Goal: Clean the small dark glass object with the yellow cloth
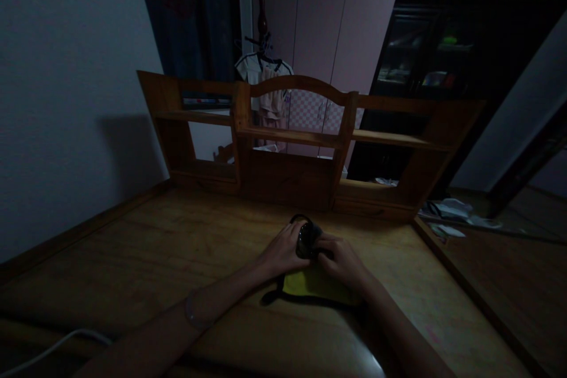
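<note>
The room is dim. My left hand (282, 250) and my right hand (342, 260) meet on a small dark rounded object (305, 238) near the back of a wooden desk (146, 260). Both hands have their fingers curled round it. What the object is cannot be made out. Under my wrists lies a yellow cloth with a dark edge (310, 286), flat on the desk. A thin bracelet sits on my left forearm.
A wooden shelf unit (292, 136) stands along the desk's back edge, with books on its upper left shelf. A white cable (53, 349) crosses the near left corner. Beyond are a pink wardrobe, hanging clothes, a dark cabinet and papers on the floor at right.
</note>
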Demonstrator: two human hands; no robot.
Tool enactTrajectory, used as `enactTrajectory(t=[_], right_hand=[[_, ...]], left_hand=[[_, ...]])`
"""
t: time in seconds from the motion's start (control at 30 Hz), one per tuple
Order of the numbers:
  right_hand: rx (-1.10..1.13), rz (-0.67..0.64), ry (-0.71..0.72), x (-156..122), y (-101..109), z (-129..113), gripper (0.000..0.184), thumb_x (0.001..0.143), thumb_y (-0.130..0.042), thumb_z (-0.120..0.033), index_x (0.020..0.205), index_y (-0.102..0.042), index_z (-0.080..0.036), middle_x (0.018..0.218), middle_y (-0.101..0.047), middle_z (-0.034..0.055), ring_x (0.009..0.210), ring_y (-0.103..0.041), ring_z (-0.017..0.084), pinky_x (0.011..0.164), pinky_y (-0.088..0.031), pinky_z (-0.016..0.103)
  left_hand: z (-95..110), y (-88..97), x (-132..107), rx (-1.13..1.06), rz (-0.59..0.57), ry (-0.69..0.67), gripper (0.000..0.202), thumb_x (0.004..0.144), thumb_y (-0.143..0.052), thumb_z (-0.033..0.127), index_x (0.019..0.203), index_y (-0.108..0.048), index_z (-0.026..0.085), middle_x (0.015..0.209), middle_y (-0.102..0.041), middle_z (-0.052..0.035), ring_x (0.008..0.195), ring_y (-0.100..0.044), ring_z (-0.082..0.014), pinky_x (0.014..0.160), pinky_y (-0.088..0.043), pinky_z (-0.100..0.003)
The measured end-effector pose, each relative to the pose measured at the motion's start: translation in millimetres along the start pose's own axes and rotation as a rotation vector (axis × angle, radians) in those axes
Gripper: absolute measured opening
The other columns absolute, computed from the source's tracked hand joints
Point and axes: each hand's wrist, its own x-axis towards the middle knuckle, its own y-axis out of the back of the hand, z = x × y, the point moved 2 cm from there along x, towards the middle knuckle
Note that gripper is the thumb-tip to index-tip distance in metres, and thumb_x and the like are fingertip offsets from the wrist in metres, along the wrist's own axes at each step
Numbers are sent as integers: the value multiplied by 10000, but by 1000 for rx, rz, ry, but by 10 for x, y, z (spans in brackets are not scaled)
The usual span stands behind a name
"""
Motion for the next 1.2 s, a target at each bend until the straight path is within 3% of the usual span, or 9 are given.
enactTrajectory(t=[0.2,0.43,0.6,0.73,0.87,1.03,1.2], right_hand=[[186,-68,-13,6,51,49,390,688,-448,-77,928,-728,-203,982,-708,25,881,-636,204,836,-465,307],[408,-180,-167,-33,59,164,447,683,-429,-112,1016,-721,-180,979,-724,12,859,-650,211,820,-490,319],[224,-50,-145,-38,25,99,368,725,-456,-132,956,-734,-202,935,-729,22,816,-645,201,773,-473,295],[56,-21,-95,-29,38,28,307,741,-479,-144,896,-738,-197,818,-719,19,686,-615,165,671,-434,253],[46,-22,-95,-25,41,30,297,740,-475,-151,872,-739,-187,760,-696,6,632,-575,144,621,-399,235],[239,-58,-188,-29,61,102,294,739,-444,-180,769,-736,-164,636,-643,-14,569,-518,136,544,-368,223],[603,-136,-287,-60,112,158,328,684,-457,-172,856,-736,-156,777,-695,4,677,-575,168,623,-432,246]], left_hand=[[86,27,2,58,-25,-73,858,598,-766,366,1323,-336,209,1242,-507,-102,1146,-474,-295,990,-385,-440],[174,64,-16,93,-32,-126,804,642,-740,387,1320,-339,225,1259,-501,-98,1133,-480,-290,995,-378,-439],[104,50,-10,126,-39,-126,860,629,-739,433,1342,-313,207,1269,-496,-116,1174,-465,-299,1030,-352,-444],[82,45,-8,140,-34,-105,860,621,-731,497,1335,-335,226,1267,-505,-109,1163,-481,-301,1015,-364,-443],[110,57,-11,146,-25,-99,852,624,-723,530,1327,-351,226,1265,-512,-111,1154,-489,-301,1001,-376,-439],[220,111,-21,169,-44,-164,836,644,-729,492,1334,-350,210,1293,-496,-123,1166,-480,-299,1011,-366,-439],[295,140,-37,196,-68,-215,818,671,-728,432,1356,-330,226,1314,-480,-122,1183,-464,-306,1014,-354,-452]])
